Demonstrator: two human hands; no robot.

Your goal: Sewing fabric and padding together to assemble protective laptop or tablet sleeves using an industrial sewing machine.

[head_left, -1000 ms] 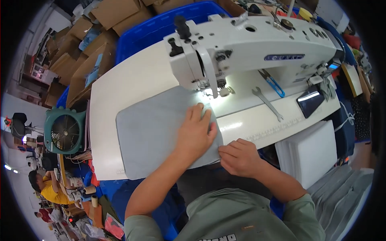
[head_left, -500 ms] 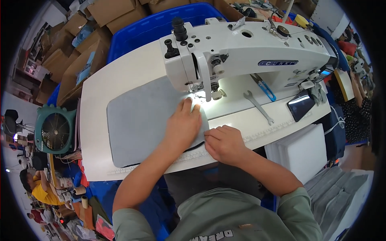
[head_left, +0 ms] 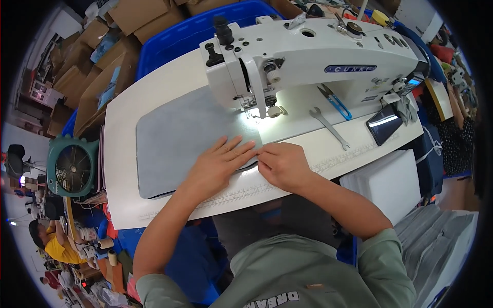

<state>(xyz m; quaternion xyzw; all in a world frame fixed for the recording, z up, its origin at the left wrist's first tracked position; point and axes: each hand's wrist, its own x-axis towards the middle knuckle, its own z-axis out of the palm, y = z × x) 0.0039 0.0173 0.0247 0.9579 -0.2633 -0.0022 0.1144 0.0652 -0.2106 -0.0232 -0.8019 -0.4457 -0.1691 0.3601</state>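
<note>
Lying flat with its fingers a little spread, the left hand (head_left: 218,167) presses on a grey fabric panel (head_left: 172,146), while the right hand (head_left: 283,163), just beside it, pinches the panel's near right edge between thumb and fingers. The panel rests on the white table (head_left: 120,115), its far right part reaching the lit needle area of a white sewing machine (head_left: 300,51). On the machine's arm sits a dark blue oval nameplate (head_left: 350,69) with pale capitals; white block letters (head_left: 272,299) run across the person's green shirt (head_left: 308,269). A ruler scale (head_left: 241,192) marks the table's near edge. To the right lie blue-handled snips (head_left: 336,104), a wrench (head_left: 329,129) and a dark phone (head_left: 384,126). Around the table stand cardboard boxes (head_left: 138,14), a blue crate (head_left: 163,50), a green fan (head_left: 73,168), a stack of white sheets (head_left: 387,182) and folded grey material (head_left: 434,241). At far left, another person in yellow (head_left: 60,247) sits among cluttered workstations.
</note>
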